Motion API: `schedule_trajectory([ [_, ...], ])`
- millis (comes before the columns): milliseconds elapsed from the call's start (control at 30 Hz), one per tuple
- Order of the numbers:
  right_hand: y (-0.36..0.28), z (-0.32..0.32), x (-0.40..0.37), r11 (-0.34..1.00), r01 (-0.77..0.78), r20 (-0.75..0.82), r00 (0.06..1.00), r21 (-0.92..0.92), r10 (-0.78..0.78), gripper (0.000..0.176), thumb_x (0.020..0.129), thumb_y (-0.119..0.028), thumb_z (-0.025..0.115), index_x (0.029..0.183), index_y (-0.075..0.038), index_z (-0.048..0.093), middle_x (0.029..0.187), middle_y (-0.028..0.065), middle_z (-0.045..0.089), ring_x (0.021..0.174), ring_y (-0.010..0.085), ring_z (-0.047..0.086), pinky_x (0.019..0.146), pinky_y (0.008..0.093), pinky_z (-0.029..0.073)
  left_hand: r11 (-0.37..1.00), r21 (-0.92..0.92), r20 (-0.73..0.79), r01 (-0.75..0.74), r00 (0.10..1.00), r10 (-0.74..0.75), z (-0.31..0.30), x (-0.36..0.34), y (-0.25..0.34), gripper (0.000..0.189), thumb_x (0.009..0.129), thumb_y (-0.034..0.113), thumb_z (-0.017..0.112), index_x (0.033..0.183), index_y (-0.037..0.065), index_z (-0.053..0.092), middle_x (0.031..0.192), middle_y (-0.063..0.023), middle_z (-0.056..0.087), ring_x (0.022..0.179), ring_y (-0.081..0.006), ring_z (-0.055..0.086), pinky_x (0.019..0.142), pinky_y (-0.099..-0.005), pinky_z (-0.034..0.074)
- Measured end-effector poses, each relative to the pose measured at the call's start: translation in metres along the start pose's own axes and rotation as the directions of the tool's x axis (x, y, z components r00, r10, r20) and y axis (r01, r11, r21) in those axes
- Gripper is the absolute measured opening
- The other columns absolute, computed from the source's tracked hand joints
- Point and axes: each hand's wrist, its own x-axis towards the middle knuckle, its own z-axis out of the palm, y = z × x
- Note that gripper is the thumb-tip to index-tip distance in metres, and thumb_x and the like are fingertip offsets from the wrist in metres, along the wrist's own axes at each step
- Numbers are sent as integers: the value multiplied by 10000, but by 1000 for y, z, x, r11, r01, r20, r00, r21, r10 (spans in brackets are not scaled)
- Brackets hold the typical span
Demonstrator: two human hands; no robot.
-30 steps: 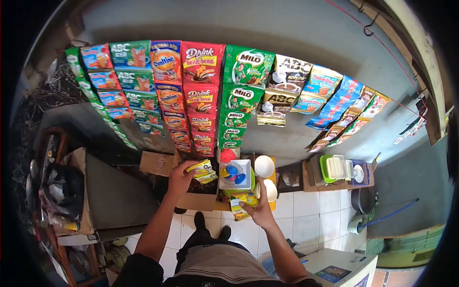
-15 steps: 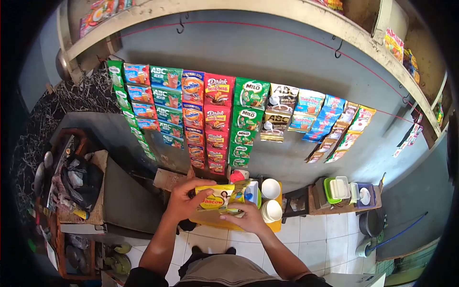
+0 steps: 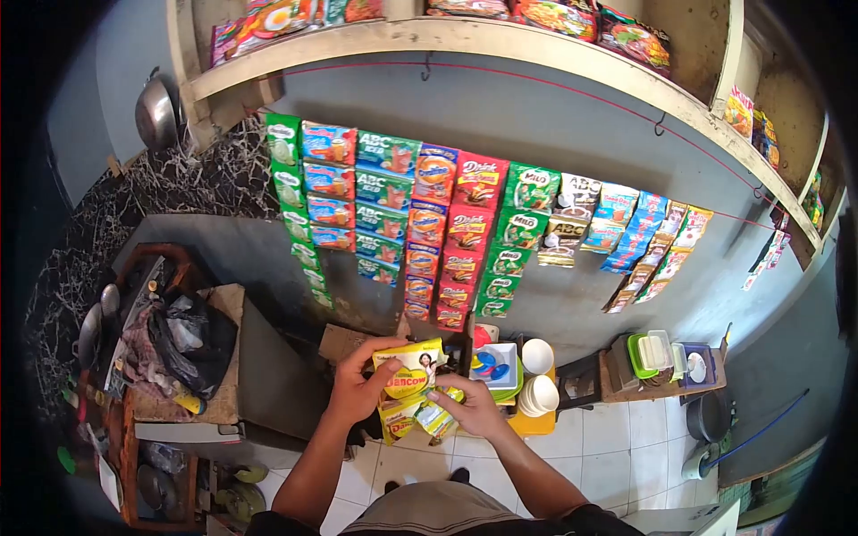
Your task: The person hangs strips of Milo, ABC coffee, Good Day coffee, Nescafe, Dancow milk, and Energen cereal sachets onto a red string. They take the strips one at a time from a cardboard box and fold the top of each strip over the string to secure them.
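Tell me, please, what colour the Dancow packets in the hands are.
Dancow packets: mainly yellow, clearest in the head view.

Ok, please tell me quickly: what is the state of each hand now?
Left hand: closed on the yellow Dancow sachets, at their left side.
Right hand: closed on the same sachets, at their right side.

Between the fingers (image 3: 460, 391), at least three yellow sachets (image 3: 407, 384) are held; above, five Milo sachets (image 3: 510, 263) and two ABC coffee sachets (image 3: 563, 232) are hung; below, two dark shoes (image 3: 460, 475).
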Motion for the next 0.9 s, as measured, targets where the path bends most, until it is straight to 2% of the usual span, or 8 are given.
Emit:
schedule_trajectory([
  [200,-7,45,5,999,-38,-49,998,24,39,224,876,-131,667,1030,23,614,926,83,669,850,100,599,760,252,472,939,-343,6,34,999,-34,-56,-23,-33,350,933,131,538,1261,11,508,1175,-81,601,1024,-151,595,862,-263,466],
  [267,-4,57,3,999,-40,-58,998,6,40,218,878,-133,666,1025,19,617,932,85,669,850,93,594,754,253,473,940,275,41,202,974,-221,-68,-35,-44,384,945,197,516,1284,16,495,1219,-87,579,1073,-141,569,896,-269,450],
  [333,-8,68,0,1000,-22,-21,1000,7,22,208,878,-135,665,1022,9,623,930,89,678,843,102,611,747,258,479,917,293,88,270,948,-307,-79,-41,-79,407,943,245,498,1273,6,499,1219,-97,575,1110,-139,546,931,-275,434],
  [433,-13,81,-7,993,9,46,999,-119,-4,197,877,-134,663,1020,-3,628,919,96,686,830,119,630,736,263,483,672,-575,257,466,883,-392,-75,-40,-72,435,943,342,463,1187,-10,544,1140,-134,596,1041,-188,573,938,-299,438],
  [600,-21,96,-18,985,-59,118,990,-162,79,233,863,-121,681,1038,-11,573,905,60,630,824,96,569,739,242,463,465,-727,253,505,827,-502,-82,-35,-101,305,952,310,501,1024,25,584,1051,-115,615,1015,-210,590,907,-329,467],
  [733,5,94,-26,961,-165,-362,929,-224,76,480,841,-112,710,1190,-54,386,1094,65,530,1016,127,530,849,251,435,555,-794,3,251,913,-408,-89,-29,-101,162,871,79,619,1020,63,559,1015,-86,624,954,-192,627,836,-341,511],
  [800,1,82,-30,783,-418,-334,735,461,590,453,829,-106,723,1165,-55,424,1080,61,539,1007,129,538,854,269,442,478,-828,69,292,900,-430,-91,-29,-95,228,856,58,585,1080,51,548,1031,-92,627,963,-212,631,833,-356,521],
  [900,-1,74,-34,820,-351,-371,761,452,531,387,852,-198,708,1130,-89,463,927,27,584,828,76,572,608,216,447,407,-804,201,434,842,-500,-99,-39,-106,333,815,51,548,1146,14,537,1081,-118,624,978,-243,632,853,-365,522],
])
